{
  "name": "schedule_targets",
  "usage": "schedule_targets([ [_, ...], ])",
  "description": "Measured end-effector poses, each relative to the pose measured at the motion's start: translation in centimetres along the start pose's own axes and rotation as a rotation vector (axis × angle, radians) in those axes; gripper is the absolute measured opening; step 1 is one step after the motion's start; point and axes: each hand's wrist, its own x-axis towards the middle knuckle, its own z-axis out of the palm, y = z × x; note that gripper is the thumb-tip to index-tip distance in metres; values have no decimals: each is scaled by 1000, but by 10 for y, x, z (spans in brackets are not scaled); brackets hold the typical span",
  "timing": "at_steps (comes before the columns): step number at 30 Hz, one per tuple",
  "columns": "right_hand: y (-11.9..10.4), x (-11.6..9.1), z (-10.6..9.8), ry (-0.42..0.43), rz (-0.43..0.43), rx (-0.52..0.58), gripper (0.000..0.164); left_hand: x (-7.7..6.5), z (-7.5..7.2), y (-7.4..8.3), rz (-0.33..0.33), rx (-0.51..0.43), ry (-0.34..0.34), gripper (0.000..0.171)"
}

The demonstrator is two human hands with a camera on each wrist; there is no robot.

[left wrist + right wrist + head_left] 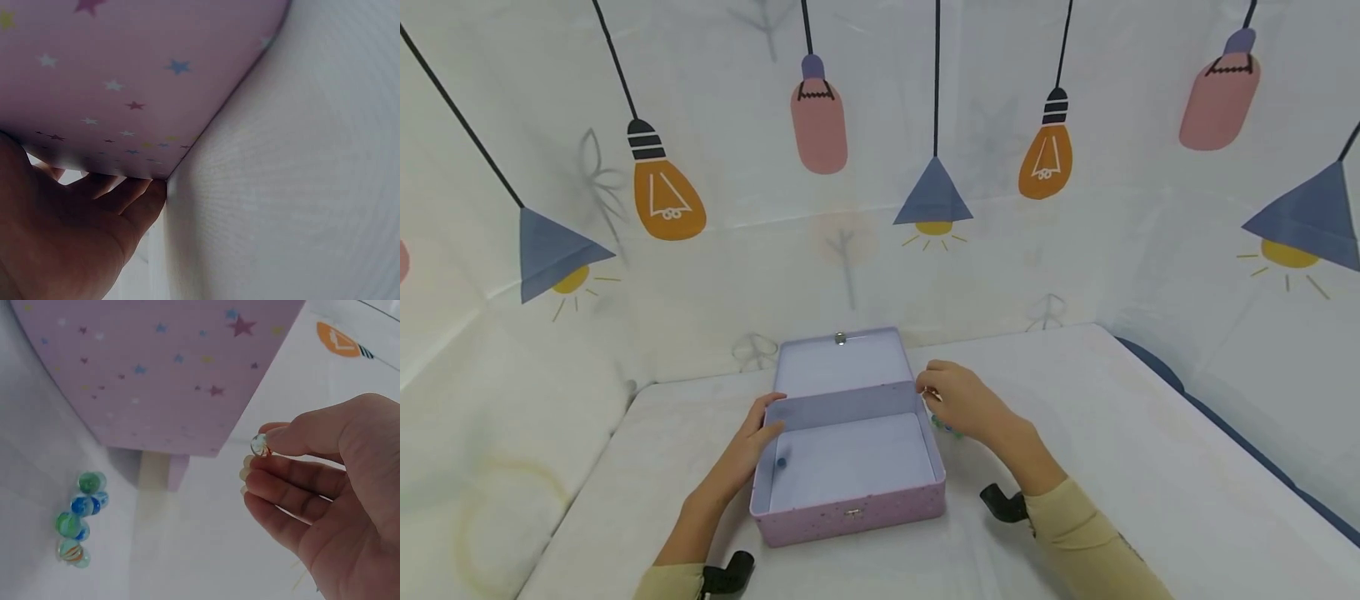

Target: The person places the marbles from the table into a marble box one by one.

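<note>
A lilac tin box (850, 517) printed with small stars stands on the white table, its hinged lid (842, 363) raised at the back. My left hand (751, 442) grips the box's left wall, thumb over the rim; in the left wrist view its fingers (147, 203) lie along the outside. Between thumb and fingers my right hand (962, 402) pinches a clear glass marble (259, 445) with an orange swirl, beside the box's back right corner. One dark marble (782, 462) lies inside the box, toward the left.
Several green, blue and orange-swirled glass marbles (70, 524) lie in a cluster on the table just right of the box, partly hidden by my right hand in the head view. A white cloth wall (737, 275) printed with hanging lamps rises behind the table.
</note>
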Motion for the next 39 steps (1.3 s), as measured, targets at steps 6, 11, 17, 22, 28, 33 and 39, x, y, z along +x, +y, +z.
schedule_targets([
  [6,-8,2,8,6,-51,-3,14,-1,0,1,1,6,-7,48],
  [11,-14,3,15,9,-102,21,15,0,-2,3,7,24,-6,47],
  [17,-23,5,20,-7,-128,34,13,1,-2,3,15,30,-3,46],
  [22,-28,8,27,-66,-148,33,13,0,-2,2,9,28,-5,46],
  [28,-30,12,39,-118,-169,16,13,0,-1,3,4,35,3,46],
  [33,-30,12,46,-170,-182,8,15,0,0,3,6,30,2,46],
  [39,-36,11,51,-186,-208,-13,16,0,-1,3,-1,33,8,45],
])
